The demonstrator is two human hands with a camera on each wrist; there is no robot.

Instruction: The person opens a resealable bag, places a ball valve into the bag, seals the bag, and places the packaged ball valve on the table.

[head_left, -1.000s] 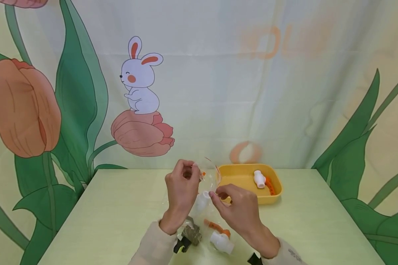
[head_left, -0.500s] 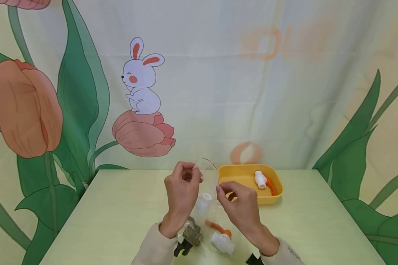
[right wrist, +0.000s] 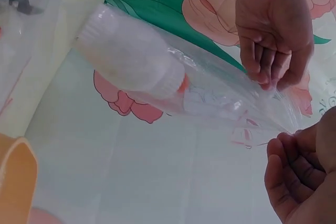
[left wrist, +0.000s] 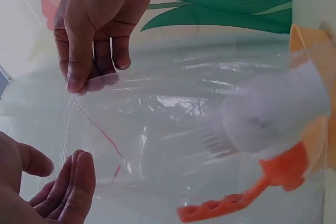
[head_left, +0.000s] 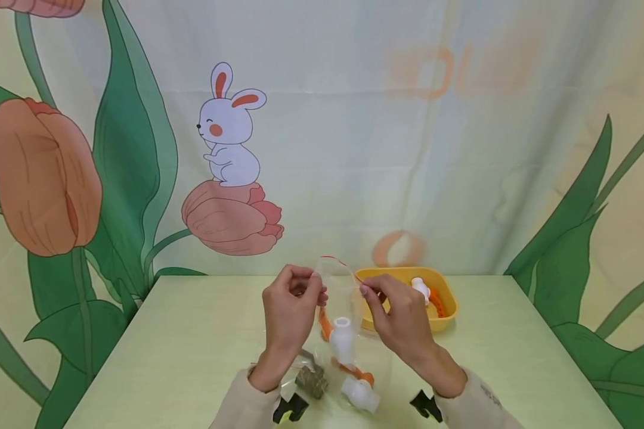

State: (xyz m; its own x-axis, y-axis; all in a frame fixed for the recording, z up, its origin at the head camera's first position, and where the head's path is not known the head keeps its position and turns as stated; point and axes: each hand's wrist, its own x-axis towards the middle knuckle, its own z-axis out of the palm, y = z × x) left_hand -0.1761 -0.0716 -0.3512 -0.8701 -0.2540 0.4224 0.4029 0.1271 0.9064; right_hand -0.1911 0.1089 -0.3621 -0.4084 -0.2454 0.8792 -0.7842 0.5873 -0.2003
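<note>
A clear plastic zip bag [left wrist: 157, 114] with a red line along its mouth hangs between my two hands. Inside it sits a white ball valve [head_left: 342, 341] with an orange handle [left wrist: 226, 206]. My left hand [head_left: 291, 304] pinches the bag's top edge on the left. At the other side of the mouth, my right hand [head_left: 402, 316] pinches the red-lined edge between thumb and forefinger. The mouth looks spread between the hands in the head view, the valve hanging below it.
Behind the right hand stands a yellow tray [head_left: 444, 322] holding another white valve [head_left: 420, 289] with an orange handle. Nearer on the table lie one more white valve [head_left: 360, 394] and a grey-green lump [head_left: 311, 380]. A printed curtain [head_left: 322, 149] hangs at the back.
The right hand has moved up and to the right, drawing the bag's mouth wider. The bagged valve has turned, and its orange handle now shows on the left.
</note>
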